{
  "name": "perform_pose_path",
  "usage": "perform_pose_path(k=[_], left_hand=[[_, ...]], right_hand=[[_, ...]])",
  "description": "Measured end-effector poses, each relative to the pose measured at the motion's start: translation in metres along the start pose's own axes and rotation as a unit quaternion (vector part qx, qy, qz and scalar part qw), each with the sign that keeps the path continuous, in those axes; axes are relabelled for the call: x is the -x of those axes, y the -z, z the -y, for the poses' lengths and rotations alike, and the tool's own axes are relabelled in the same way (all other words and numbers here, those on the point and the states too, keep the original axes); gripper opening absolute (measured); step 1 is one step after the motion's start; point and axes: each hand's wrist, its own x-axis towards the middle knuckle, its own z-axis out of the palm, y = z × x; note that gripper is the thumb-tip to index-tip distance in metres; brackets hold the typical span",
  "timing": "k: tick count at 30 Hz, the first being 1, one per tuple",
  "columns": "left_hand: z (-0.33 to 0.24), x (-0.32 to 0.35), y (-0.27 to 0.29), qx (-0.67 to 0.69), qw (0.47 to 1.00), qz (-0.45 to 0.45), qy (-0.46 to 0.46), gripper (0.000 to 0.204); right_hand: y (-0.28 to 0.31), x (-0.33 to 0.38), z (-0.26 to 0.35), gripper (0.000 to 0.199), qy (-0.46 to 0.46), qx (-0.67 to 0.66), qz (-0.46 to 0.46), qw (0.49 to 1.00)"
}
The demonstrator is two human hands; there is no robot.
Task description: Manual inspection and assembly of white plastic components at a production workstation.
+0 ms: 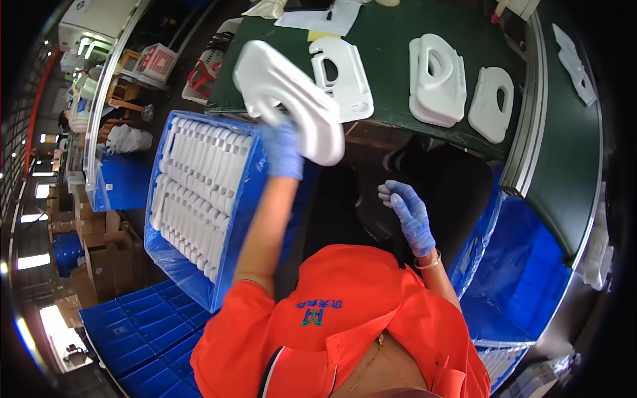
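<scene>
My left hand [283,151], in a blue glove, is closed on a white plastic panel [308,109] with a handle-like opening. It holds the panel tilted above the table's near edge, left of centre. The panel partly covers another white panel [355,86] that lies flat on the green table [391,63]. My right hand [413,219], also gloved, hovers over my lap with fingers loosely bent and the thumb apart, nothing in it. Farther right on the table lie a thicker white piece [438,99], perhaps stacked, and one more white panel [492,106].
To my left stands a blue-lined box [222,292] with two rows of white panels packed on edge. Blue folded crates [146,331] lie behind it. A metal rail [527,132] bounds the table's right side, with blue bins [504,278] below. Paper [325,20] lies at the far edge.
</scene>
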Motion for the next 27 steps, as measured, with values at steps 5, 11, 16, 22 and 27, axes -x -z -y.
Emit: perform_pose_path(k=[5, 11, 16, 22, 27], left_hand=[[0.036, -0.154, 0.078, -0.172, 0.983, -0.019, -0.059, 0.027], [0.091, -0.279, 0.128, -0.474, 0.880, -0.009, -0.022, 0.046], [0.103, -0.281, 0.106, -0.630, 0.775, -0.041, 0.042, 0.066], [0.009, -0.166, -0.026, -0.433, 0.857, 0.028, -0.279, 0.049], [0.013, -0.053, -0.113, -0.146, 0.939, 0.300, -0.082, 0.038]], right_hand=[[0.024, 0.002, -0.017, 0.029, -0.089, -0.023, -0.064, 0.994], [0.021, -0.003, -0.032, 0.024, -0.121, -0.078, -0.084, 0.986], [0.034, -0.006, -0.043, 0.024, -0.112, -0.078, -0.109, 0.985], [0.069, -0.045, 0.024, 0.019, 0.091, 0.147, -0.185, 0.967], [0.110, -0.134, 0.072, 0.031, 0.286, 0.397, -0.353, 0.797]])
